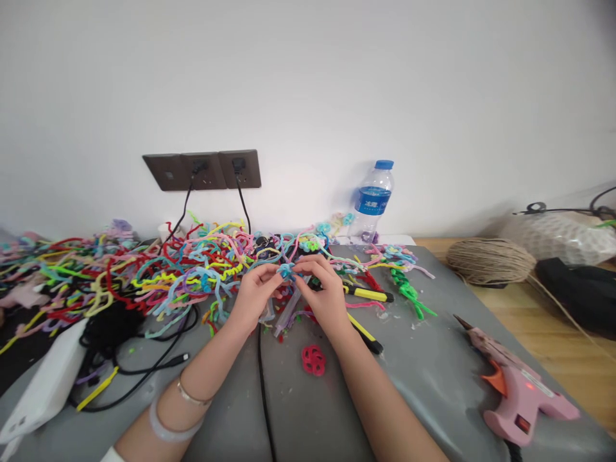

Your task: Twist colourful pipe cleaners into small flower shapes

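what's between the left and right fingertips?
A small blue fuzzy piece, pinched by the left hand on one side and the right hand on the other. Shows in the head view.

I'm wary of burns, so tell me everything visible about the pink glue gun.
The pink glue gun lies on its side on the grey tabletop, toward its right edge, the brownish pointed nozzle aimed forward and left. It looks plastic, with an orange trigger, a dark red switch and a small red light glowing. A black cord leaves the handle. No hand touches it.
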`<state>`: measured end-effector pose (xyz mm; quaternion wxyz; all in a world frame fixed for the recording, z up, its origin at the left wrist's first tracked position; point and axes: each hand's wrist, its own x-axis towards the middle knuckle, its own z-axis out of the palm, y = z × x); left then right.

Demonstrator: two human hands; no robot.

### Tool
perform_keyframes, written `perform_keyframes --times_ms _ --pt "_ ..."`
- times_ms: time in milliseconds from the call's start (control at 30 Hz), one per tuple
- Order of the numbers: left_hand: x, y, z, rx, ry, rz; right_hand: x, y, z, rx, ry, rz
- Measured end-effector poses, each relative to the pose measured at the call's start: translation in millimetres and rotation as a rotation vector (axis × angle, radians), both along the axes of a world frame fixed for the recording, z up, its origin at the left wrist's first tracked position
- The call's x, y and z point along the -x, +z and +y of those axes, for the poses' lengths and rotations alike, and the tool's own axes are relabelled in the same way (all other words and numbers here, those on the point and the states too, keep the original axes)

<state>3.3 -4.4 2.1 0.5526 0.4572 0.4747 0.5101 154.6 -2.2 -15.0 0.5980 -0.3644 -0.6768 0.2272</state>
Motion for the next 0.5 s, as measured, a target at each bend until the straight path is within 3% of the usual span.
perform_keyframes --times_ms 267,500 --pt "-1.0 -5.5 2.2 -0.044 0.025 0.082 4.3 -1.2 -2.1 0.053 -0.097 -0.048" --pt "-5.0 -11.0 -0.6 -0.165 0.087 0.149 11.4 -4.9 -1.0 0.207 -0.103 0.143"
